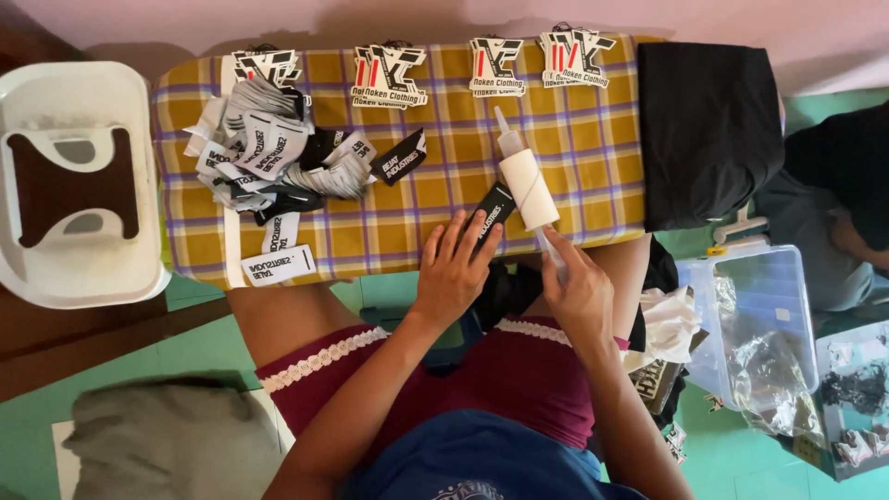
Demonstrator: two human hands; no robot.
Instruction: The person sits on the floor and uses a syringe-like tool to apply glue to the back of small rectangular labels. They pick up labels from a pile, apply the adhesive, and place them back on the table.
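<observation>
The left hand [451,270] presses a black label [488,215] flat, fingers spread, at the near edge of the checked board [407,199]. The right hand [579,294] grips a white glue bottle [526,183], nozzle pointing away. Gluing seems underway; next, the nozzle must meet the label

Four black-white-red hang tags [389,74] line the far edge of the checked surface [593,139]. A heap of black and white woven labels [269,157] sits left; one black label [489,215] under the left hand [454,273].

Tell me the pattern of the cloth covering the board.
Yellow plaid cloth with purple and white lines; head view.
</observation>
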